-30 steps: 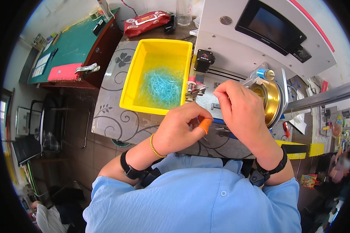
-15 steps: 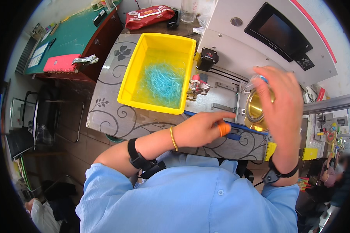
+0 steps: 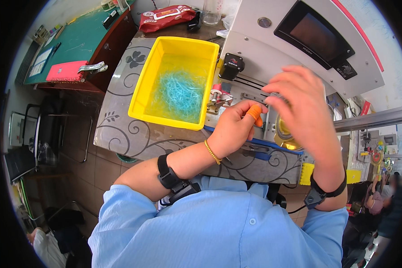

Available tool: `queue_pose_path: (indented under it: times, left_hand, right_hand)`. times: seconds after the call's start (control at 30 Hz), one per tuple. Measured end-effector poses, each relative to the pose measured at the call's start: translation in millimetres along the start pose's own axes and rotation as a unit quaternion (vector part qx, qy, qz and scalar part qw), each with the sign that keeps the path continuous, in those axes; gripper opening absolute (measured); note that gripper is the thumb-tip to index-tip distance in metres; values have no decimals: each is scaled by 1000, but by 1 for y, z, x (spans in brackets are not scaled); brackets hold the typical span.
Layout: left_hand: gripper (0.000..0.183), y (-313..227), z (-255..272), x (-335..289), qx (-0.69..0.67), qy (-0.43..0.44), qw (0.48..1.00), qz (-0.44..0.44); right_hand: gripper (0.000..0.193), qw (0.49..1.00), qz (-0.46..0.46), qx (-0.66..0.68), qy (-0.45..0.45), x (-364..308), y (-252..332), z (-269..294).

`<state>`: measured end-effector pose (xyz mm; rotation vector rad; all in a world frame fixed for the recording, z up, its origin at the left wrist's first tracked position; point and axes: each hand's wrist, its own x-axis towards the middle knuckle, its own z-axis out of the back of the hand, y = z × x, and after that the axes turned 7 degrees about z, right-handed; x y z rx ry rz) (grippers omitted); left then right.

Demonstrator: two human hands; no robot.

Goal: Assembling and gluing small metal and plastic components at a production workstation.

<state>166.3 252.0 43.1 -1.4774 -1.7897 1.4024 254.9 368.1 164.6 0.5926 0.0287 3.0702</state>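
Note:
My left hand (image 3: pixel 236 123) is at the machine's near edge, its thumb and fingers pressed together. Orange finger covers (image 3: pixel 255 114) sit on its digits. Whatever the pinch holds, if anything, is too small to make out. My right hand (image 3: pixel 304 100), slightly blurred, hovers above the machine bed with its fingers apart and curved toward the left hand. Partly under it is a round golden dish-like part (image 3: pixel 285 136). Left of my hands stands a yellow plastic bin (image 3: pixel 136 100) holding a loose heap of thin light-blue strands (image 3: pixel 181 93).
A grey machine (image 3: pixel 259 40) with a dark screen (image 3: pixel 317 35) rises behind my hands. Its black motor (image 3: pixel 232 67) and a small red-and-metal fixture (image 3: pixel 217 95) are beside the bin. Blue-handled tools (image 3: pixel 261 155) lie at the near edge. A red packet (image 3: pixel 167 18) sits behind the bin.
My left hand has moved forward, its pointing index finger now drawn into a pinch. My right hand has shifted left, its fingers spreading; the blue tip and thin rod near it no longer show.

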Motion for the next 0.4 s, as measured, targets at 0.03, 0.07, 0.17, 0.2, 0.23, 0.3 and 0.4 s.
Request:
queue_pose_path:
  times: [0.03, 0.07, 0.17, 0.2, 0.23, 0.3, 0.4]
  left_hand:
    - [19, -2, -1, -2, 0, 0, 1000, -2]
    - [19, -5, -3, -4, 50, -17, 999, -11]
    - [19, 1, -3, -1, 117, -38, 991, -53]
    - [20, 0, -4, -1, 135, -39, 987, -82]
    - [20, -2, -4, -3, 136, -40, 987, -82]
    - [22, -7, -3, -5, 130, -10, 990, -51]
    - [30, -5, 10, -9, 69, 71, 995, 9]
  right_hand:
    - [13, 1000, 19, 1, 15, 1, 2, -7]
    - [13, 999, 38, 1, 31, 2, 3, -14]
    - [9, 998, 62, 2, 27, 5, 4, -18]
    - [7, 997, 68, 5, 39, 5, 5, -17]
    - [7, 997, 69, 6, 39, 5, 6, -15]
    - [8, 999, 37, -9, 10, 2, 8, -11]
    - [8, 998, 1, -59, -36, -12, 16, 5]
